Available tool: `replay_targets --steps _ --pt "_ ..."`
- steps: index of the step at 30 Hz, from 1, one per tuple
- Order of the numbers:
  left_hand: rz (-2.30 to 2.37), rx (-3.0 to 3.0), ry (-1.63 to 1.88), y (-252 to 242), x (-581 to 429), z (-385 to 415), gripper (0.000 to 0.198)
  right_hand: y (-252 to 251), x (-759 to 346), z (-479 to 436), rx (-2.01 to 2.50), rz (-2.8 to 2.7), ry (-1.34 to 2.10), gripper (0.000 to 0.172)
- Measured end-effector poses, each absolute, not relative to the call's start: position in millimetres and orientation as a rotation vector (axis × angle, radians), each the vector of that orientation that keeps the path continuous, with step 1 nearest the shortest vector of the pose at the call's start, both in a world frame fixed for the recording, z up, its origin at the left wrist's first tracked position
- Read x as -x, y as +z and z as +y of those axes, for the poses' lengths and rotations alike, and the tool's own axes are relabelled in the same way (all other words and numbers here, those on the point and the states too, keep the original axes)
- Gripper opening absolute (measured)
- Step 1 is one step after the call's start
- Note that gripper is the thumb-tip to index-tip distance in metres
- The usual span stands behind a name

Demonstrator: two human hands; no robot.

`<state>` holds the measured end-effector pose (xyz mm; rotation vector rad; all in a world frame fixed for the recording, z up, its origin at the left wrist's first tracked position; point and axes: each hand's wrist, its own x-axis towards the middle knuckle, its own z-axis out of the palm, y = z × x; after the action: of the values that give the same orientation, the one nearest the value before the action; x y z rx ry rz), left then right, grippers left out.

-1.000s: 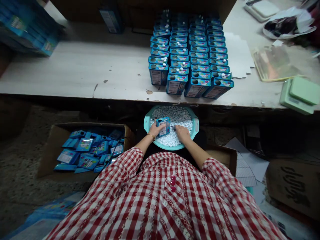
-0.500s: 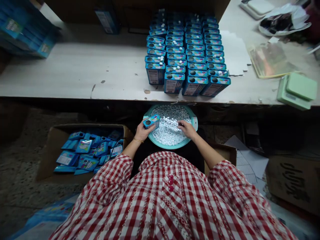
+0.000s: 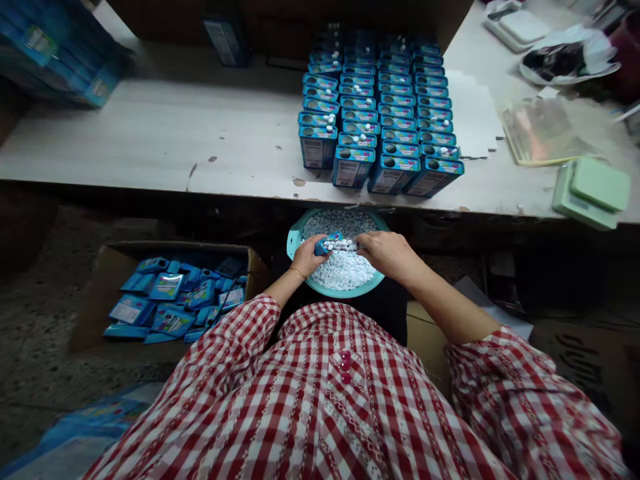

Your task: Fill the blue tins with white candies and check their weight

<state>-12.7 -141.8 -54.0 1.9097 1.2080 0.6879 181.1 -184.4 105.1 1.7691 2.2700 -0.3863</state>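
My left hand (image 3: 305,257) is wrapped round a small blue candy tin (image 3: 321,249), tilted over a turquoise basin (image 3: 295,245). Small white mints (image 3: 345,272) fill the basin. Closed at the tin's right side, my right hand (image 3: 393,253) grips a small scoop; a heap of mints (image 3: 342,245) lies on it and reaches the top of the tin. The mints and my fingers hide most of the scoop. Whether any mints are inside the held tin I cannot tell.
Rows of upright blue tins (image 3: 351,175), some topped with loose mints, stand on the white table (image 3: 160,133). A cardboard box (image 3: 259,272) of blue tins sits at the left. A green scale (image 3: 593,191) is near the table edge at right.
My right hand has come up from the mints with a heaped scoop and moved left to the tin. My left hand has shifted right and turned the tin.
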Motion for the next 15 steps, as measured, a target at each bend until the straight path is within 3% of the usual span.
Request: replay_targets --steps 9,15 --pt "1.12 -1.923 0.79 -64 13 -142 0.039 125 -163 -185 -1.589 2.298 -0.236 0.026" --pt "1.272 -1.571 0.894 -73 23 -139 0.049 63 -219 -192 -1.807 2.1 -0.272 0.021"
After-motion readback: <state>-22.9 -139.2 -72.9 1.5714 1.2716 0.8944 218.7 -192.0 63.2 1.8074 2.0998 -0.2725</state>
